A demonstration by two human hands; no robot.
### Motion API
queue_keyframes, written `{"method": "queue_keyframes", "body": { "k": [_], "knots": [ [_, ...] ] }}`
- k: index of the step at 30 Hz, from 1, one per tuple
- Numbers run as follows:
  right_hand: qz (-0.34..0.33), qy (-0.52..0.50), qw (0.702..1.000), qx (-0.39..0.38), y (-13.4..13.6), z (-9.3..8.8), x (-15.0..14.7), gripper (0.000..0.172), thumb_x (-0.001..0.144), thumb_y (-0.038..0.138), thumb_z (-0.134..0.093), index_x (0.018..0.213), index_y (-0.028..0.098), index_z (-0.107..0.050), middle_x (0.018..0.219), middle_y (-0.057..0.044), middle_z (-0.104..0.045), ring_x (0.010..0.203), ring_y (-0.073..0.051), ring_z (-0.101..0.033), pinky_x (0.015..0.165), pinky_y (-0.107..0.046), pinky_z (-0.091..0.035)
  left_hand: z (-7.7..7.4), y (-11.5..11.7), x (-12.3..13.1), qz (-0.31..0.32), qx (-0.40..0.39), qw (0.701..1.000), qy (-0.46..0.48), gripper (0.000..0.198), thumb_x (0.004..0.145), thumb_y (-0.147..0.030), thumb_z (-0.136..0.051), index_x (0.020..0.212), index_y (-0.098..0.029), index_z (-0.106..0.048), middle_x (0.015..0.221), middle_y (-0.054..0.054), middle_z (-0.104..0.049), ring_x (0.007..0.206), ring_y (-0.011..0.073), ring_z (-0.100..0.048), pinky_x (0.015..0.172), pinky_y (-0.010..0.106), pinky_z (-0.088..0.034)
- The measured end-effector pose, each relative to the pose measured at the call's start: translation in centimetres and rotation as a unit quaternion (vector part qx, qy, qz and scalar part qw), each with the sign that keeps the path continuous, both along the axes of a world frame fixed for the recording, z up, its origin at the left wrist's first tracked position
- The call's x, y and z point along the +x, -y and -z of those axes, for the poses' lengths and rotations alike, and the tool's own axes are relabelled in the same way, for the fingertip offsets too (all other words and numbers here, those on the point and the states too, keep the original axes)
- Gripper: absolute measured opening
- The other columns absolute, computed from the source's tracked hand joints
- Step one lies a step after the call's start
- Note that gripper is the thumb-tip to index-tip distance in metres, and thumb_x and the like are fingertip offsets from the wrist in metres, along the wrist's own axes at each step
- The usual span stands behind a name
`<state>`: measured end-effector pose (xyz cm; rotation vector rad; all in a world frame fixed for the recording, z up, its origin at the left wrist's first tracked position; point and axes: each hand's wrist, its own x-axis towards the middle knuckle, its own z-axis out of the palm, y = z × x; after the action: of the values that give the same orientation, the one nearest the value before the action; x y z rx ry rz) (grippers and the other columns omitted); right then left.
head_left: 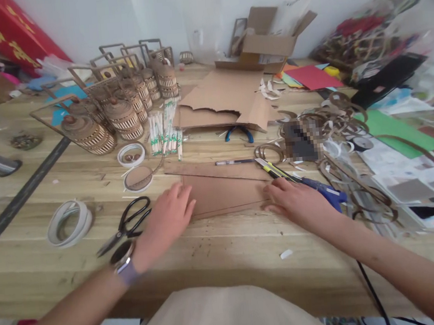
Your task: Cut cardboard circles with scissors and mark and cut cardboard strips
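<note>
A flat piece of brown cardboard (224, 189) with dark lines along it lies on the wooden table (209, 253) in front of me. My left hand (170, 216) rests at its left edge, palm down, fingers stretched out. At the right edge my right hand (289, 197) touches the cardboard with its fingers bent and a little apart; nothing shows in its grasp. A black pen (235, 162) lies along the cardboard's top edge. Beside my right hand are a yellow and black cutter (273, 169) and a blue glue gun (326, 194). Black scissors (126, 224) lie left of my left hand.
Several lidded bamboo baskets (123, 120) with tall handles stand at the back left. Tape rolls (68, 223) lie left. A torn cardboard sheet (219, 92) and blue pliers (239, 133) are behind the work area. Coiled brown strips (336, 108) and coloured paper (398, 133) cover the right.
</note>
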<state>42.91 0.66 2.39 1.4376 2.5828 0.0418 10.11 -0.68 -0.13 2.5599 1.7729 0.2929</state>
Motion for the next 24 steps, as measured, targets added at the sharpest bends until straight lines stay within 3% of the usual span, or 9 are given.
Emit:
{"method": "queue_keyframes", "body": {
  "k": [3, 6, 11, 15, 19, 24],
  "knots": [
    [0.048, -0.11, 0.993, 0.004, 2.0, 1.9, 0.4, 0.035, 0.096, 0.031, -0.06, 0.127, 0.014, -0.059, 0.125, -0.019, -0.06, 0.104, -0.029, -0.069, 0.09, -0.041, -0.056, 0.6, 3.4, -0.6, -0.024, -0.042, 0.996, 0.069, 0.036, 0.099, -0.031, -0.048, 0.127, -0.013, -0.063, 0.129, 0.018, -0.064, 0.117, 0.0323, -0.065, 0.098, 0.047, -0.055],
    [0.071, -0.214, 0.974, 0.005, 3.3, 3.0, -0.1, 0.037, 0.097, 0.027, -0.055, 0.133, 0.018, -0.054, 0.133, -0.019, -0.055, 0.125, -0.031, -0.059, 0.104, -0.047, -0.051, 0.9, 5.0, -0.5, -0.036, -0.075, 0.985, 0.153, 0.033, 0.098, -0.029, -0.049, 0.126, -0.02, -0.063, 0.136, 0.015, -0.061, 0.124, 0.0288, -0.062, 0.1, 0.045, -0.056],
    [0.095, -0.297, 0.949, 0.035, 4.2, 2.9, -0.8, 0.035, 0.093, 0.023, -0.058, 0.127, 0.018, -0.058, 0.131, -0.019, -0.053, 0.127, -0.03, -0.056, 0.104, -0.049, -0.051, 0.5, 5.8, -0.8, -0.054, -0.047, 0.979, 0.189, 0.033, 0.089, -0.021, -0.061, 0.121, -0.024, -0.064, 0.13, 0.011, -0.062, 0.121, 0.0273, -0.064, 0.098, 0.044, -0.058],
    [0.006, -0.264, 0.959, 0.098, 4.2, 2.8, -0.6, 0.028, 0.098, 0.012, -0.048, 0.118, 0.019, -0.066, 0.119, -0.014, -0.064, 0.11, -0.026, -0.062, 0.092, -0.039, -0.053, 0.3, 6.0, -1.3, 0.008, 0.04, 0.992, 0.118, 0.031, 0.094, -0.015, -0.054, 0.122, -0.023, -0.064, 0.125, 0.011, -0.065, 0.114, 0.0274, -0.064, 0.096, 0.046, -0.057],
    [-0.113, -0.178, 0.951, 0.227, 3.8, 2.8, -0.4, 0.031, 0.098, 0.004, -0.046, 0.118, 0.016, -0.067, 0.104, -0.011, -0.073, 0.09, -0.024, -0.06, 0.079, -0.037, -0.046, -0.3, 5.6, -1.1, 0.089, 0.126, 0.988, 0.021, 0.03, 0.101, -0.011, -0.041, 0.12, -0.014, -0.065, 0.111, 0.012, -0.072, 0.098, 0.0257, -0.066, 0.087, 0.042, -0.057],
    [-0.163, -0.197, 0.918, 0.304, 3.3, 0.4, -0.8, 0.022, 0.098, 0.007, -0.053, 0.115, 0.014, -0.065, 0.094, -0.009, -0.074, 0.086, -0.024, -0.059, 0.076, -0.037, -0.043, -3.2, 4.9, -0.5, 0.154, 0.199, 0.968, -0.018, 0.031, 0.102, -0.025, -0.051, 0.126, -0.007, -0.062, 0.119, 0.014, -0.073, 0.112, 0.0305, -0.063, 0.097, 0.046, -0.051]
  ]
}}
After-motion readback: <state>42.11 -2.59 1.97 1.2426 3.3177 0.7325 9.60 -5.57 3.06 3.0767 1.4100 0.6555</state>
